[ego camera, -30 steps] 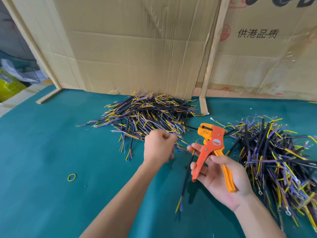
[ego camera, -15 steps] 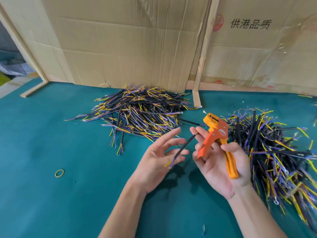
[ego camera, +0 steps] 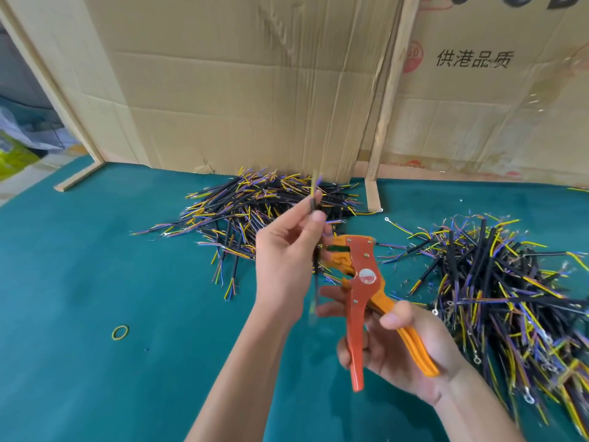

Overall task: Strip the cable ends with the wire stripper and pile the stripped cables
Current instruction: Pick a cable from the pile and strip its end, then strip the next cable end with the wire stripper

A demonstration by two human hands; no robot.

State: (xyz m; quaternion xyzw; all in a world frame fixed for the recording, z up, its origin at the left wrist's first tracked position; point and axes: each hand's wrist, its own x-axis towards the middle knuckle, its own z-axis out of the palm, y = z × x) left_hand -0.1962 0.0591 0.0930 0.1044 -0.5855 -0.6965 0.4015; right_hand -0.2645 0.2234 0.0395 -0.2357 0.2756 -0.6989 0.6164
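My left hand (ego camera: 287, 260) pinches a short black cable (ego camera: 315, 250) and holds it nearly upright, its coloured wire ends blurred at top and bottom. My right hand (ego camera: 398, 349) grips the orange wire stripper (ego camera: 363, 288) by its handles, jaws pointing up-left, close beside the cable. One pile of black cables with yellow, blue and purple wires (ego camera: 261, 205) lies behind my hands near the cardboard. A second, larger pile (ego camera: 497, 282) spreads along the right side of the green table (ego camera: 95, 282).
Cardboard sheets (ego camera: 255, 84) stand along the back of the table, with a wooden slat (ego camera: 385, 100) leaning between them. A yellow rubber band (ego camera: 120, 332) lies on the cloth at the left. Small wire scraps dot the surface near the right pile.
My left hand picked a cable from the far pile, brought it back and raised it upright beside the stripper. The right hand lifted the stripper closer to it.
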